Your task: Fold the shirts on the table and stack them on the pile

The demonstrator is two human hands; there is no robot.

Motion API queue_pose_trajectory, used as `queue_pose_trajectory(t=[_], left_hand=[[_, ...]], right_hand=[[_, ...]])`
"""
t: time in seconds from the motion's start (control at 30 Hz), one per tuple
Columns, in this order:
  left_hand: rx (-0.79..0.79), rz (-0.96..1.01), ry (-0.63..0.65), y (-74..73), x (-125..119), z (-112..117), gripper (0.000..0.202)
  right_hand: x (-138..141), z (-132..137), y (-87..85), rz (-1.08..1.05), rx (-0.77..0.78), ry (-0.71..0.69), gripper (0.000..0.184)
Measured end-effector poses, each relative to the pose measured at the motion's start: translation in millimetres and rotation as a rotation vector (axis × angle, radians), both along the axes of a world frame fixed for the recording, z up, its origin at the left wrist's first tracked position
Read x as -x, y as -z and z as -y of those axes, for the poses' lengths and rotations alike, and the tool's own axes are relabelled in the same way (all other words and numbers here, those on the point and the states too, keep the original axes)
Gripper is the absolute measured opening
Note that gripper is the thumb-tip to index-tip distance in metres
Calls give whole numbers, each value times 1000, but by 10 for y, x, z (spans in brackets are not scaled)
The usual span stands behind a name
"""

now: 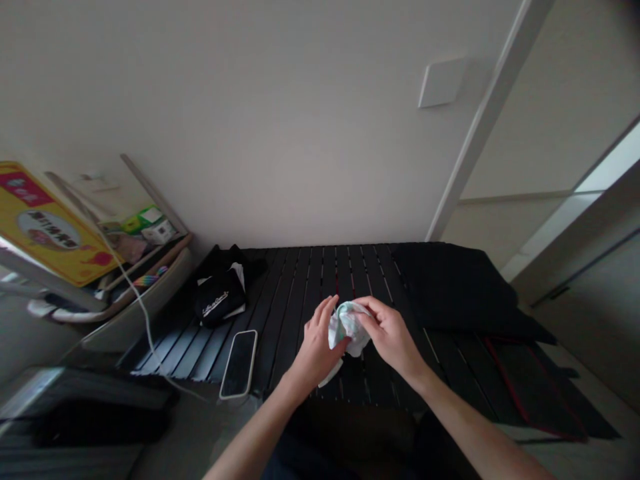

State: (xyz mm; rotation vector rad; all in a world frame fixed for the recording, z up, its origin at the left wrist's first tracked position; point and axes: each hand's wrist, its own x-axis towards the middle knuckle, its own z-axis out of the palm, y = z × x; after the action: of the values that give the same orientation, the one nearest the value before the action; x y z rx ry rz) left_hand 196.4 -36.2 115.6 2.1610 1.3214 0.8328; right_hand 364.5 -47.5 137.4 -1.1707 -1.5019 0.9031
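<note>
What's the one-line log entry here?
left hand: holding crumpled pale cloth | right hand: holding same cloth | smartphone: on black slatted table

Wrinkled cloth [356, 328], smooth phone screen [239, 363], matt wall [300, 133].

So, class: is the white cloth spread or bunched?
Bunched: the white cloth sits crumpled between the left hand and right hand.
</note>
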Motion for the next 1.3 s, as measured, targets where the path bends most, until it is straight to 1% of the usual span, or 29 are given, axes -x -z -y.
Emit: queue_pose_trajectory(t=[0.03,0.07,0.13,0.17,0.23,0.27,0.3,0.33,0.37,0.43,0.5,0.53,0.57,0.63,0.7,0.73,0.77,0.83,0.9,0.93,0.97,1.0,1.03,1.1,1.13,1.2,1.27,1.3], left_hand=[[64,-33,24,111,18,-41,60],[119,-71,41,212,46,-83,49],[174,-131,22,359,138,-164,30],[182,-136,-8,397,202,-200,26],[195,-73,-76,393,358,-251,26],[211,-7,-94,354,444,-259,27],[233,67,-92,293,533,-254,28],[253,140,-72,217,622,-235,28],[272,205,-36,129,712,-203,27],[323,292,62,-57,886,-122,27],[385,318,134,-228,1040,-67,32],[409,315,148,-301,1101,-72,36],[423,297,151,-362,1147,-107,39],[400,201,128,-449,1185,-282,41],[316,38,86,-480,1150,-574,37],[250,-51,56,-473,1110,-740,34],[176,-124,18,-454,1061,-902,31],[23,-226,-65,-376,948,-1166,25],[-118,-320,-196,-246,828,-1296,38],[-166,-353,-249,-156,767,-1306,46],[-195,-380,-279,-48,703,-1285,50],[-200,-395,-274,79,636,-1240,49],[-186,-408,-238,225,568,-1179,46],[-118,-451,-136,556,437,-1038,40],[-69,-478,-112,729,382,-970,41],[56,-559,-122,1051,316,-852,47],[145,-631,-135,1293,329,-762,55],[161,-652,-126,1374,365,-725,57]], right_hand=[[-32,5,-52,51,-24,-15,21],[-69,5,-92,111,-53,-14,23],[-174,-17,-136,246,-139,63,28],[-246,-41,-144,314,-192,134,29],[-418,-97,-149,435,-267,259,30],[-507,-120,-155,483,-268,282,30],[-591,-132,-170,517,-236,263,30],[-665,-128,-198,534,-175,200,30],[-724,-108,-240,535,-96,101,31],[-800,-25,-367,508,66,-144,34],[-830,70,-521,480,184,-351,35],[-834,96,-591,474,220,-421,35],[-836,94,-647,474,245,-464,35],[-833,-22,-690,513,255,-491,34],[-823,-288,-630,600,203,-448,32],[-814,-459,-566,660,153,-397,32],[-800,-638,-485,706,88,-305,32],[-759,-964,-290,776,-65,-59,29],[-700,-1178,-63,897,-205,197,32],[-663,-1231,66,949,-257,293,36],[-619,-1249,207,988,-295,353,40],[-569,-1236,364,1009,-317,366,42],[-512,-1199,534,1012,-325,341,42],[-386,-1073,896,997,-301,235,38],[-325,-996,1076,986,-266,181,37],[-232,-835,1392,952,-152,103,40],[-201,-690,1615,906,-38,45,42],[-211,-629,1684,882,-1,13,43]])
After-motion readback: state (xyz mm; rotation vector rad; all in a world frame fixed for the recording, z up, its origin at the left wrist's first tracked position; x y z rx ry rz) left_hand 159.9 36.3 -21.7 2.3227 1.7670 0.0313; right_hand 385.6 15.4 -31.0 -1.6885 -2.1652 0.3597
